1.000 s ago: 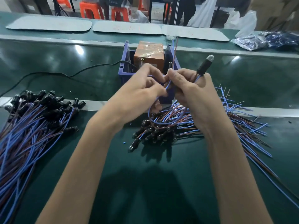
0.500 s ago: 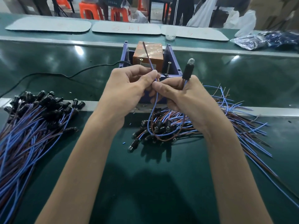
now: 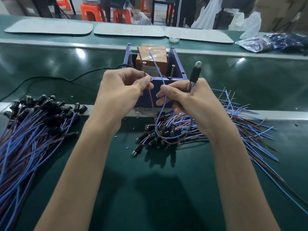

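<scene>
Head view: a person is working at a green belt (image 3: 233, 172), with both hands raised in front of a blue fixture (image 3: 177, 67) that is holding an orange block (image 3: 153, 53).
Left hand (image 3: 123, 92): thumb and forefinger are pinching the brown wire (image 3: 150, 97) below its free end, and the other fingers are curling in underneath.
Right hand (image 3: 191, 100): thumb and forefinger are pinching the blue wire (image 3: 158, 69). The remaining fingers are closing round both leads just under the black lamp holder (image 3: 194, 73), which is standing upright above the knuckles, clear bulb on top.
Slack: both leads are hanging in a loop below the hands, over the centre pile (image 3: 160, 134) of similar holders.
What is changing: a second ago the hands were pressing together with the leads bunched. Half a second ago the left hand alone was pinching both ends. Now the ends are standing apart, one per hand, fanning into a V toward the fixture.
What that is meaning: the leads are now separated, and each end seems to be heading for one of the two screw posts (image 3: 173, 65), probably to test the lamp.
Contact: the brown wire is crossing the left post in the picture, but I cannot tell whether it is touching. The blue tip is hanging free between the posts.
Left bundle (image 3: 33, 127): more wired holders are lying well apart on the belt.
</scene>
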{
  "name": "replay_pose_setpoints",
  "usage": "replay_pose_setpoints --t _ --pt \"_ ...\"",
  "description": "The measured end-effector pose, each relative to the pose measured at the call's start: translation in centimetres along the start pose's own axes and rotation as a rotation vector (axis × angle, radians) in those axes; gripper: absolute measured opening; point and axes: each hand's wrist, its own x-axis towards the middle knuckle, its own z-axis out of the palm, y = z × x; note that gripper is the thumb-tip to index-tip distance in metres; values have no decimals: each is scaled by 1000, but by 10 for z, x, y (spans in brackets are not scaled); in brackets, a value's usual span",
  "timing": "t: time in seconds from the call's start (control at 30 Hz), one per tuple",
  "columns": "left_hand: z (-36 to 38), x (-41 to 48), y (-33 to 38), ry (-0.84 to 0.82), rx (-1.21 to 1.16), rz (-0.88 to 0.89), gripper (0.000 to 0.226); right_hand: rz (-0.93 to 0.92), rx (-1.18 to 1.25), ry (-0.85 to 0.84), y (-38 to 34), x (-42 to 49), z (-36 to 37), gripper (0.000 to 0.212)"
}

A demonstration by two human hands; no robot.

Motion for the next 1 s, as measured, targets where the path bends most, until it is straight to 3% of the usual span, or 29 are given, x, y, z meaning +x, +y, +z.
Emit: replay_pose_setpoints --t 0.23,0.63,1.0 --pt "-16 7 -8 -129 160 -18 14 11 84 47 1 2 -7 11" --pt "-24 12 -16 -105 157 89 8 -42 25 208 4 5 -13 9" --pt "-25 10 -13 -124 198 140 24 -42 59 178 0 1 -28 27"
